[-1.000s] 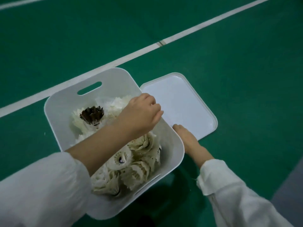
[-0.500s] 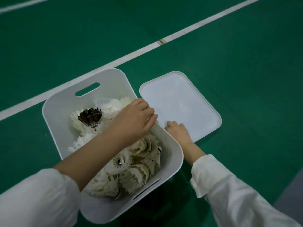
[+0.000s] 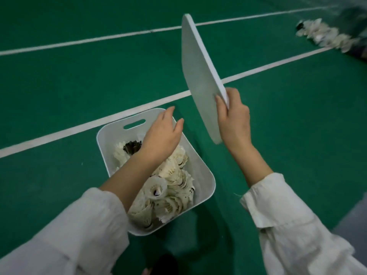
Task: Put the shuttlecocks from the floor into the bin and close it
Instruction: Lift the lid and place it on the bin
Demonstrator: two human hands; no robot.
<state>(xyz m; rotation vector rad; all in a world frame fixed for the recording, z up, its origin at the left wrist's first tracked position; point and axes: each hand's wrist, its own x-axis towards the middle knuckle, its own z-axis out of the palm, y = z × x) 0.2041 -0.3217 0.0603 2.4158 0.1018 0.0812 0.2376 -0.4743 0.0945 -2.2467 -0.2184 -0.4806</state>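
Observation:
A white plastic bin (image 3: 206, 175) stands open on the green floor, filled with several white feather shuttlecocks (image 3: 172, 187) and one dark one (image 3: 132, 146). My right hand (image 3: 233, 118) grips the lower corner of the white lid (image 3: 200, 76) and holds it nearly upright in the air, right of the bin. Over the bin's far right corner hovers my left hand (image 3: 161, 133), fingers spread and holding nothing.
White court lines (image 3: 59, 133) cross the green floor behind the bin. A heap of several more shuttlecocks (image 3: 325, 35) lies on the floor at the far right, beside something dark. A grey strip of floor (image 3: 355, 219) shows at the right edge.
My right hand has picked the lid up from the floor and raised it on edge. My left hand has opened and lifted toward the bin's far corner. The view has tilted up.

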